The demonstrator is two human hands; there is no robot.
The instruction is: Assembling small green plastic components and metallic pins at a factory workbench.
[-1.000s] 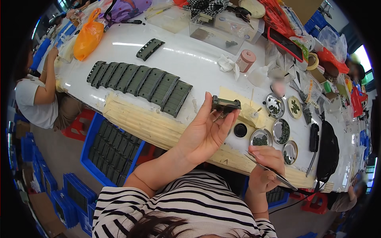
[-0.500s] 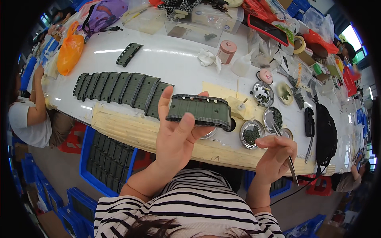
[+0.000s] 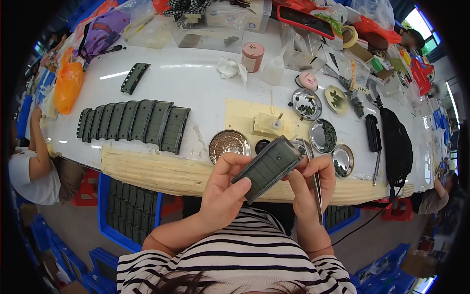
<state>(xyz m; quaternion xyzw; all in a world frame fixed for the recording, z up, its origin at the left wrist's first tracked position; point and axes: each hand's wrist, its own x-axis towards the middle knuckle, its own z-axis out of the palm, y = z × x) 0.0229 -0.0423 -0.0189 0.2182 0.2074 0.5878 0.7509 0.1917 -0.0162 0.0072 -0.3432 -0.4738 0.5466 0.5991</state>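
The person's left hand (image 3: 221, 195) is clamped on a dark green panel (image 3: 267, 168), which is tilted in the air above the near edge of the table (image 3: 200, 90). The right hand (image 3: 308, 188) holds metal tweezers (image 3: 318, 196), and its fingertips are close at the panel's right end; if they touch it, I cannot tell from here.
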